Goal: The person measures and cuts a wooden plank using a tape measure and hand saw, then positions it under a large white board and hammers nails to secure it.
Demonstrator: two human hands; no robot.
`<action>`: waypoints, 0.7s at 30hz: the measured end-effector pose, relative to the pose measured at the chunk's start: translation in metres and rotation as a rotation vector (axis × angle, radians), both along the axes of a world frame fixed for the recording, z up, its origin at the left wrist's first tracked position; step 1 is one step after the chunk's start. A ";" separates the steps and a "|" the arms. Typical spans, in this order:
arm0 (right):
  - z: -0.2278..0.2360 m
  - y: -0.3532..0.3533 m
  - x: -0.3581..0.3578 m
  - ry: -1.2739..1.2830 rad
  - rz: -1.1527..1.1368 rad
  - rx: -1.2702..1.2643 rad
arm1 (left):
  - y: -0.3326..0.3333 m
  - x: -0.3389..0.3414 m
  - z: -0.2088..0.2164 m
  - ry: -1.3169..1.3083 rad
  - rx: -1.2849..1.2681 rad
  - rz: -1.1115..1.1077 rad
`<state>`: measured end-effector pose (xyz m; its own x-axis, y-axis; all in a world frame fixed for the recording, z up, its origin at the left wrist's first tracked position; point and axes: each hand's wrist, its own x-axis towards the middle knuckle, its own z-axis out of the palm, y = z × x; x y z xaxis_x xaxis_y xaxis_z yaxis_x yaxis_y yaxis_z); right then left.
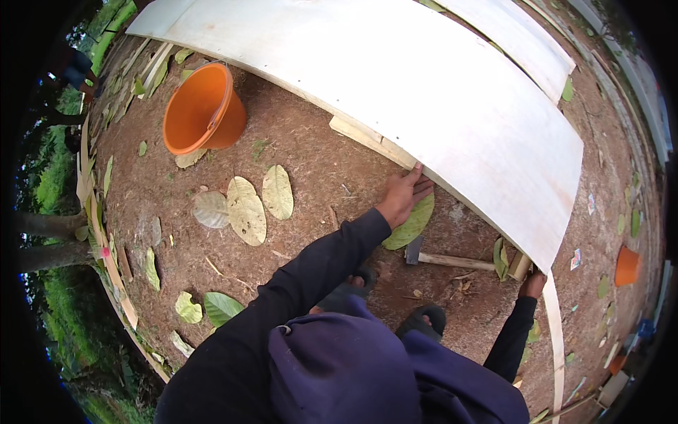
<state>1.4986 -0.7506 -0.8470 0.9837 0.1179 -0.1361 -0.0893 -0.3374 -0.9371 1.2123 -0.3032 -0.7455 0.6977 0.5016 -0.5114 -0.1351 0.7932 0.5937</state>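
A long white panel with wooden battens under its near edge stretches across the upper view. My left hand grips that near edge, thumb up on the rim and fingers against the side. At the panel's near right corner my right hand is closed on the edge, its fingers partly hidden. A long thin wooden strip runs from beside this hand toward the lower edge. Below the panel, between my hands, a hammer with a wooden handle lies on the ground.
An orange bucket stands at left on brown soil, near large dry leaves. A second white panel lies beyond the first. Another orange bucket is at far right. My sandalled feet are below the hammer; trees edge the left.
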 end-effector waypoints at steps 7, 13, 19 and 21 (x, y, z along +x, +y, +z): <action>0.002 -0.044 0.026 -0.328 0.237 -0.559 | -0.008 0.014 0.001 -0.013 0.004 -0.020; 0.005 -0.011 0.002 -0.138 0.144 -0.350 | -0.004 0.002 0.002 0.028 0.020 0.030; -0.001 -0.046 0.016 -0.479 0.356 -0.874 | -0.003 0.012 0.006 0.025 0.013 0.040; 0.003 -0.009 -0.008 -0.247 0.253 -0.592 | 0.003 0.004 -0.001 0.058 0.038 0.061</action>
<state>1.4904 -0.7596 -0.8443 0.9461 0.3231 -0.0236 0.2524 -0.7809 -0.5714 1.2165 -0.3004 -0.7461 0.6353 0.5618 -0.5300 -0.1465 0.7614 0.6315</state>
